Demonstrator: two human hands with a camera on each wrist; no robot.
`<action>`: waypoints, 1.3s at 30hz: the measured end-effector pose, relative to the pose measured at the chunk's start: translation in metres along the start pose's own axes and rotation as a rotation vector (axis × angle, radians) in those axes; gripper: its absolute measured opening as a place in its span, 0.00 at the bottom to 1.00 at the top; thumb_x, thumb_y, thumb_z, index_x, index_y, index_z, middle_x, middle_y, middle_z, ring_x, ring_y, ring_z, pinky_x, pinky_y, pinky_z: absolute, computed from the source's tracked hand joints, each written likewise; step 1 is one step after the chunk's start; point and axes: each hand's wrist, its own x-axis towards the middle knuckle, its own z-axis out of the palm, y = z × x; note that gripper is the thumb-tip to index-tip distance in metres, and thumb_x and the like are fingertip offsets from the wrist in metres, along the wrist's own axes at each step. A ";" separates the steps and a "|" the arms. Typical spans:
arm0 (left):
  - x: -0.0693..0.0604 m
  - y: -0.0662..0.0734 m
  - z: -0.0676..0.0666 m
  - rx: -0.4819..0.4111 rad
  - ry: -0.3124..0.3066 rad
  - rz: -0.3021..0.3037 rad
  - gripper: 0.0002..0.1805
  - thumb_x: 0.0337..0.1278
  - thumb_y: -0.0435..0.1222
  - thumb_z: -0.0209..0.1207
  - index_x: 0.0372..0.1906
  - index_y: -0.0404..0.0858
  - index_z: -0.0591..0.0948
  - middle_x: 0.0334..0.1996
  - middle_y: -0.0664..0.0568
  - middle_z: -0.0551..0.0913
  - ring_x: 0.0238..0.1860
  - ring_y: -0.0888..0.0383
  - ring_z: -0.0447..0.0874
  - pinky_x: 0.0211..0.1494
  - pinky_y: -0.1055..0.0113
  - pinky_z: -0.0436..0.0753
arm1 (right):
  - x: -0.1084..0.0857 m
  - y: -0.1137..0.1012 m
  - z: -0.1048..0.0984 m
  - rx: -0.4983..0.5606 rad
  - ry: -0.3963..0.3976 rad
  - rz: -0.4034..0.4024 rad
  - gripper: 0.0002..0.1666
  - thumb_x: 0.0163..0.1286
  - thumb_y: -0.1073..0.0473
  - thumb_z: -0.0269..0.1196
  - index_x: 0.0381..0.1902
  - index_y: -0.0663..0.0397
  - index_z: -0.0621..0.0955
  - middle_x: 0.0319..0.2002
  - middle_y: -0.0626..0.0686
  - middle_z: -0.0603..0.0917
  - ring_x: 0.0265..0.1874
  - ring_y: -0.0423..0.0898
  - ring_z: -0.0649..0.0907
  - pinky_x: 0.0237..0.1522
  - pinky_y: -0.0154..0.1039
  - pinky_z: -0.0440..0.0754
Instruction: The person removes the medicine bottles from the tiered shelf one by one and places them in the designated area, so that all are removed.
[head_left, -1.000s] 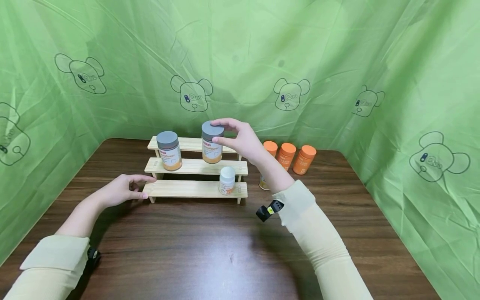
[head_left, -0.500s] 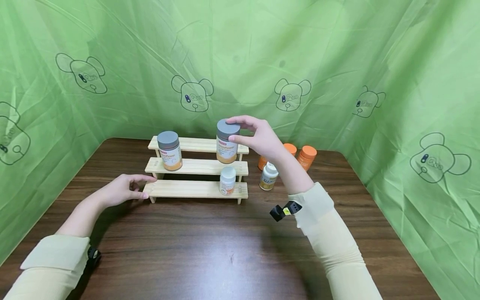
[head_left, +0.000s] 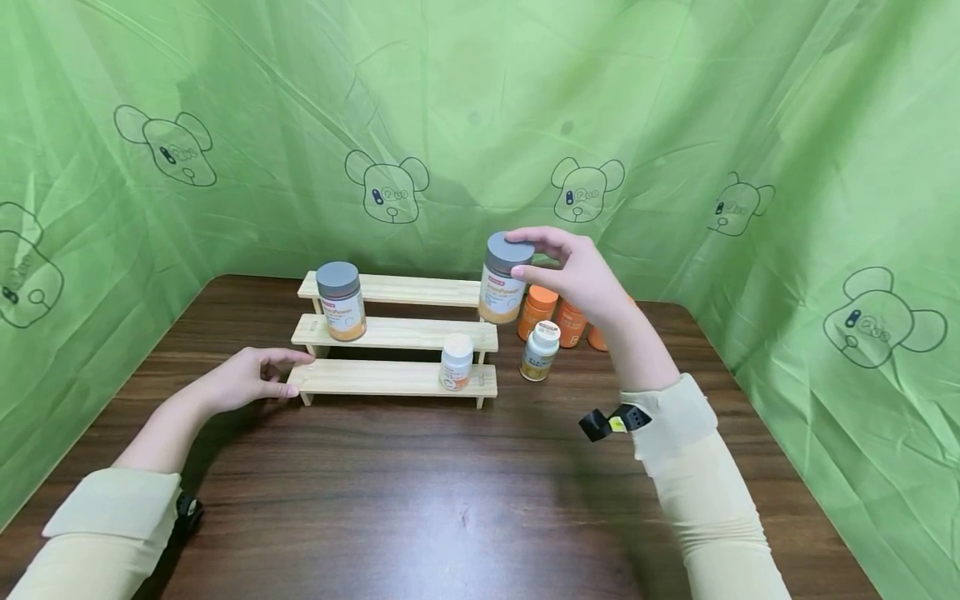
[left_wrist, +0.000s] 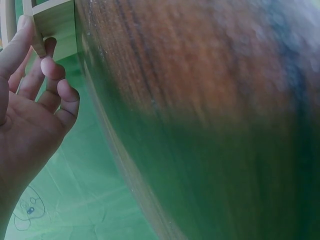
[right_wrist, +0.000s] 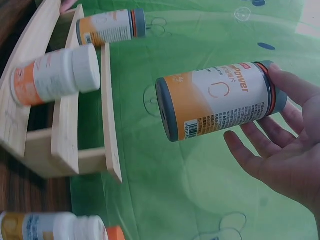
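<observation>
In the head view, the right hand [head_left: 581, 271] grips a grey-lidded jar [head_left: 503, 279] by its lid, off the right end of a three-step wooden rack [head_left: 390, 379]. The right wrist view shows the jar [right_wrist: 215, 100] raised clear of the rack, the right hand's [right_wrist: 295, 135] fingers around its lid. The left hand [head_left: 240, 382] touches the left end of the lowest step with thumb and fingers; in the left wrist view the left hand [left_wrist: 37, 95] pinches the rack's end [left_wrist: 35, 35]. Another grey-lidded jar [head_left: 341, 304] stands on the middle step's left, and a small white bottle [head_left: 457, 364] on the lowest step's right.
Right of the rack, a white-capped bottle [head_left: 539, 354] stands on the dark wooden table [head_left: 420, 500]. Behind it are several orange bottles [head_left: 536, 315], partly hidden by the right arm. Green cloth [head_left: 480, 108] surrounds the table's back and sides.
The right hand has carried the grey-lidded jar rightwards, from above the rack to beyond its right end. The white-capped bottle has come into full view. The left hand has stayed in place.
</observation>
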 end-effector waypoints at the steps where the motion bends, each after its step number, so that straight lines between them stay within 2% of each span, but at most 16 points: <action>1: 0.000 0.000 0.000 0.000 0.000 0.002 0.30 0.48 0.44 0.68 0.59 0.44 0.76 0.21 0.55 0.75 0.23 0.63 0.70 0.27 0.68 0.71 | -0.002 0.000 -0.003 -0.009 0.005 0.002 0.26 0.58 0.55 0.70 0.55 0.45 0.79 0.52 0.48 0.80 0.53 0.45 0.78 0.54 0.43 0.74; 8: 0.000 -0.001 0.000 -0.005 0.004 0.000 0.29 0.48 0.43 0.68 0.59 0.44 0.77 0.19 0.56 0.71 0.22 0.64 0.68 0.26 0.68 0.70 | -0.017 0.005 -0.021 -0.028 0.015 0.000 0.26 0.59 0.59 0.69 0.56 0.51 0.78 0.56 0.51 0.79 0.54 0.46 0.78 0.54 0.41 0.75; 16: 0.000 0.002 0.000 -0.021 -0.002 -0.013 0.30 0.48 0.44 0.68 0.59 0.44 0.76 0.18 0.56 0.69 0.22 0.64 0.68 0.27 0.68 0.70 | -0.035 0.024 -0.047 0.010 0.033 -0.008 0.26 0.59 0.63 0.68 0.56 0.54 0.78 0.57 0.51 0.78 0.52 0.47 0.79 0.49 0.37 0.79; 25: 0.000 0.002 0.000 -0.016 -0.004 -0.018 0.30 0.48 0.44 0.68 0.59 0.44 0.76 0.17 0.56 0.69 0.21 0.64 0.68 0.27 0.68 0.70 | -0.053 0.044 -0.068 -0.003 0.071 -0.047 0.24 0.59 0.67 0.66 0.55 0.57 0.78 0.56 0.48 0.78 0.51 0.42 0.79 0.49 0.33 0.78; 31: 0.000 0.002 0.000 -0.025 -0.004 -0.015 0.29 0.49 0.44 0.68 0.59 0.43 0.76 0.18 0.55 0.69 0.21 0.63 0.68 0.26 0.68 0.69 | -0.064 0.060 -0.078 0.001 0.094 -0.019 0.24 0.59 0.68 0.66 0.55 0.59 0.78 0.57 0.47 0.78 0.53 0.41 0.78 0.51 0.33 0.77; 39: 0.000 0.002 0.000 -0.018 -0.002 -0.011 0.29 0.48 0.43 0.68 0.59 0.43 0.76 0.18 0.55 0.69 0.21 0.63 0.68 0.26 0.68 0.70 | -0.076 0.084 -0.084 -0.026 0.095 0.042 0.26 0.59 0.66 0.67 0.56 0.57 0.77 0.56 0.47 0.78 0.46 0.42 0.81 0.42 0.32 0.80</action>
